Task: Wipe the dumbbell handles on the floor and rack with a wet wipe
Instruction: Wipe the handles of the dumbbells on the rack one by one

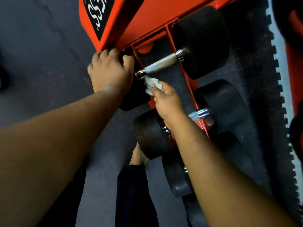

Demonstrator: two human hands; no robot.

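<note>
While the left hand point(109, 71) braces on the near head of the upper dumbbell, fingers curled over its top edge beside the orange rack point(147, 17), the right hand point(165, 99) holds a crumpled wet wipe point(151, 85) pinched between thumb and fingers. That wipe sits just below the near chrome collar of the upper dumbbell handle point(161, 63), close to it; contact cannot be confirmed from this view. This handle rests across the rack rails, knurled section exposed between the two black heads. A second dumbbell point(221, 105) lies directly below on the same rack, its handle largely hidden behind the right wrist. Step in hand, by judgement: start of a wiping pass on the upper handle. Next move calls for wrapping the wipe round the knurled bar and drawing it along toward the far collar, keeping the left hand steadying the head so the dumbbell does not roll
</note>
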